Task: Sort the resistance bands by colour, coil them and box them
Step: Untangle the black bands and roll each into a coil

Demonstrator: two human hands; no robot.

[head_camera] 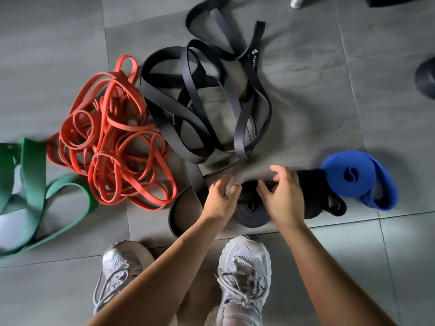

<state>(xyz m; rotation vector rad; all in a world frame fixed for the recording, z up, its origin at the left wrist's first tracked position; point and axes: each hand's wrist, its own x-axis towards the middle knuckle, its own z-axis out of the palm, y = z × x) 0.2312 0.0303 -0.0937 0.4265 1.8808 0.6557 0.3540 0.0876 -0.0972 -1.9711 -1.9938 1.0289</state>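
A black band is partly wound into a flat coil [252,214] on the floor just ahead of my shoes. My right hand [283,196] sits over the coil, thumb and fingers curled on its top edge. My left hand [221,200] is beside it with curled fingers on the band's loose run [188,208], which is blurred by motion. A finished black coil [316,198] lies right of my right hand, against a coiled blue band [359,178]. Loose black bands [202,102] lie heaped ahead. An orange tangle [113,142] and green bands [28,184] lie to the left.
Everything lies on a grey tiled floor [353,102]. My two grey sneakers [244,274] stand close behind the coil. A dark rounded object [427,76] is cut off at the right edge, and something white [297,1] shows at the top edge. No box is in view.
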